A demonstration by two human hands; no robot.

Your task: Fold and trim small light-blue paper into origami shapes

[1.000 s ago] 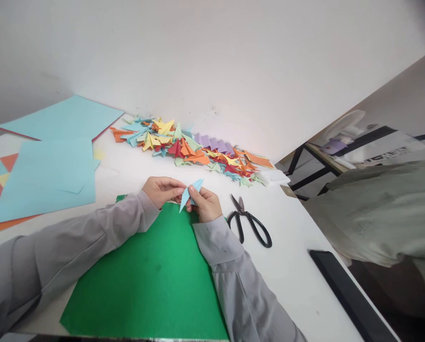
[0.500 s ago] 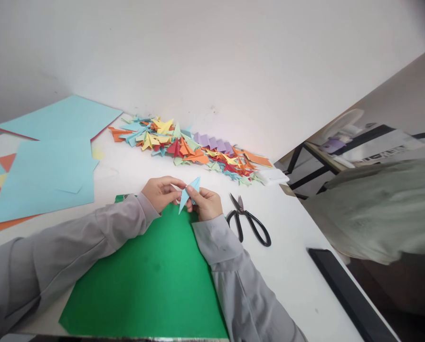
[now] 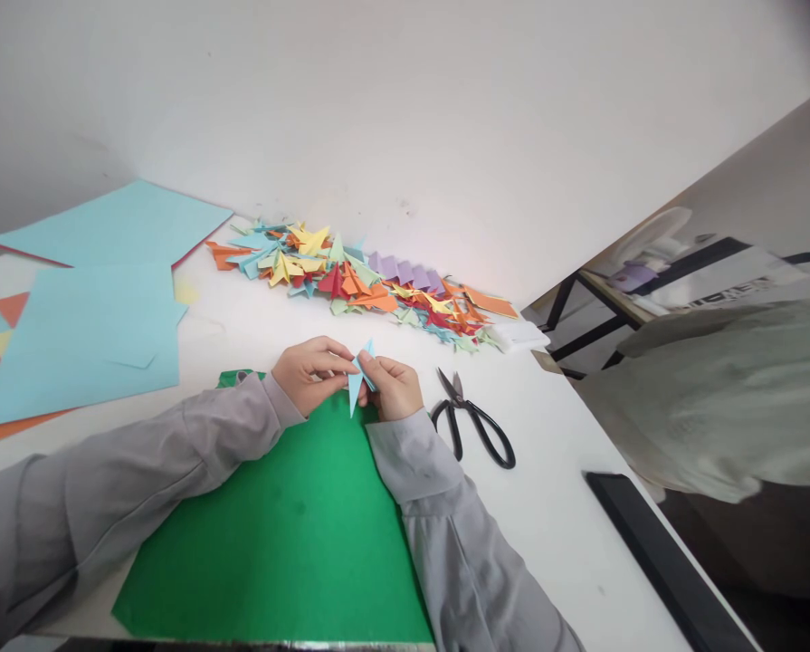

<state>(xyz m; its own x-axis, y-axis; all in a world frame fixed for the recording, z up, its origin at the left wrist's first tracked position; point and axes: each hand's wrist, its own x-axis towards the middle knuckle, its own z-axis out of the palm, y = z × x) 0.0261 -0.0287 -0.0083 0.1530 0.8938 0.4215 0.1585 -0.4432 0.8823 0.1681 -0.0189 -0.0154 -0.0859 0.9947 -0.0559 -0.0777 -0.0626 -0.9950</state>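
Blue folded paper [image 3: 355, 395] is over the far part of the green mat [image 3: 289, 534], pinched in the right hand [image 3: 397, 389]; the left hand [image 3: 309, 375] has fingertips at its edge, whether pinching I cannot tell. Scissors [image 3: 467, 405] lie nearby.

Blue paper [image 3: 354, 393] partly behind right hand [image 3: 399, 391]

Soft, even light across the worktop [image 3: 554, 507], shadows faint; a thin glint along the near edge of the green board [image 3: 289, 534]. Behind it, pale wall [image 3: 405, 109]; well right of it, grey-green cloth [image 3: 709, 398] blurred, stretched wide!
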